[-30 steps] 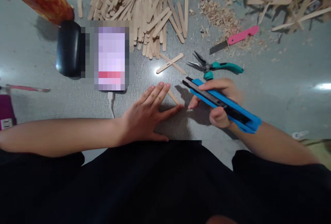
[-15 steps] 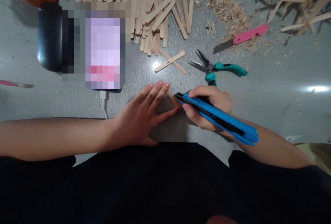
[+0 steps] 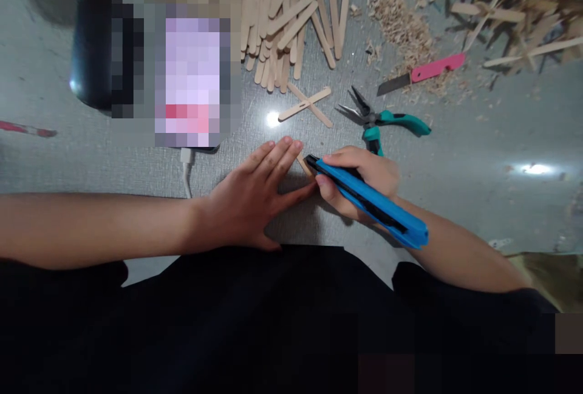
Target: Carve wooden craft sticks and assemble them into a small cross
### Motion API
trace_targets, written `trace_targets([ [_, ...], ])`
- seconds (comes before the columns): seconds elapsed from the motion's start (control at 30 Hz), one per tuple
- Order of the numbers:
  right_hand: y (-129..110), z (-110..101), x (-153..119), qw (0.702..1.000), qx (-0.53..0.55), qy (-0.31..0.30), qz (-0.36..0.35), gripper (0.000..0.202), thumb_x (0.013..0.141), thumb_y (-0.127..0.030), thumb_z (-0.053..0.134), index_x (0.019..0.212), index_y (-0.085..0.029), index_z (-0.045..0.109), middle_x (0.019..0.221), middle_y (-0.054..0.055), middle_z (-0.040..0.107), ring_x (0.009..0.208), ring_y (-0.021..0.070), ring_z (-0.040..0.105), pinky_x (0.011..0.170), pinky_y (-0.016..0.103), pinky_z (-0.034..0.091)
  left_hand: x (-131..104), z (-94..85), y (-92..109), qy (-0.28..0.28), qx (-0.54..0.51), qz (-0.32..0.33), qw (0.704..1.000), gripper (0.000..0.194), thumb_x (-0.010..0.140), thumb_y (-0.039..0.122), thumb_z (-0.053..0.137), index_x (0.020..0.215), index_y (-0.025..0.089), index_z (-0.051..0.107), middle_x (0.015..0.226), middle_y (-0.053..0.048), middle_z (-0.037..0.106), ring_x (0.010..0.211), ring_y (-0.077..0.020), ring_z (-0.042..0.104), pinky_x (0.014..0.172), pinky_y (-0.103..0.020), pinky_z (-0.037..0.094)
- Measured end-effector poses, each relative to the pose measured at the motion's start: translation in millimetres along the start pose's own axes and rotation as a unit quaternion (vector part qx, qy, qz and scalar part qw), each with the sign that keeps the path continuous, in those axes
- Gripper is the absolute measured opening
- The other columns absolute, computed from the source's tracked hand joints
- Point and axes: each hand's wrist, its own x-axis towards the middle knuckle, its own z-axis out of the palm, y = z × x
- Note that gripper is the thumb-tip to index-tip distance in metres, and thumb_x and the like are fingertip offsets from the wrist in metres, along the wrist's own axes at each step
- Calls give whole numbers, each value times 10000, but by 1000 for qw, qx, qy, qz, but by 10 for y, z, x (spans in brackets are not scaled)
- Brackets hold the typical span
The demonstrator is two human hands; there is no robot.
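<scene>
My left hand (image 3: 255, 200) lies flat on the grey table with its fingers spread, touching a wooden stick (image 3: 304, 164) near its fingertips. Part of that stick is hidden under the fingers. In my right hand (image 3: 364, 178) is a blue utility knife (image 3: 373, 203), its black tip at the stick beside my left fingers. Just beyond the hands, two crossed sticks (image 3: 307, 104) lie on the table; one has a small slot in its middle.
Teal-handled pliers (image 3: 371, 119) and a pink knife (image 3: 437, 69) lie beyond my right hand. Loose sticks (image 3: 273, 30), wood shavings (image 3: 401, 27) and joined sticks (image 3: 528, 17) are at the back. A phone (image 3: 192, 78) with a cable and a black object (image 3: 93, 54) stand left.
The view has shifted slightly. My right hand and the blue knife have moved a little left, closer to my left hand. The left hand still presses on the stick.
</scene>
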Motion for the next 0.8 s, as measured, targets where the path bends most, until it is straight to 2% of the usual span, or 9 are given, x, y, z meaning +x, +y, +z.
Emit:
trace_targets([
  [0.13, 4, 17, 5, 1000, -2, 1, -11, 277, 995, -243, 789, 1252, -298, 702, 969, 39, 840, 803, 236, 832, 702, 350, 711, 11, -18, 4, -6, 0, -1, 1000, 1415, 669, 946, 853, 1796, 242, 367, 1918, -222, 176, 1760, -564, 173, 1418, -673, 214],
  [0.33, 20, 26, -2, 1000, 3, 1, -22, 306, 968, -238, 807, 1257, -259, 707, 978, 30, 835, 813, 214, 822, 743, 331, 715, 13, -40, 12, -12, 3, -1, 1000, 1426, 666, 941, 863, 1797, 231, 363, 1901, -270, 190, 1757, -571, 182, 1412, -676, 238],
  [0.5, 23, 17, -1, 1000, 10, -14, -16, 353, 967, -192, 800, 1289, -302, 703, 1009, 32, 841, 832, 224, 826, 751, 339, 723, 7, -32, 9, -11, -1, 0, 1000, 1414, 674, 930, 866, 1799, 244, 355, 1917, -232, 166, 1765, -563, 160, 1427, -674, 207],
  [0.8, -7, 9, 28, 1000, 1, -18, -11, 307, 978, -215, 790, 1253, -316, 700, 969, 31, 839, 796, 242, 834, 695, 361, 724, -5, -14, 12, 3, -12, -1, 1000, 1419, 648, 896, 906, 1788, 243, 370, 1928, -216, 129, 1763, -565, 161, 1433, -665, 181],
])
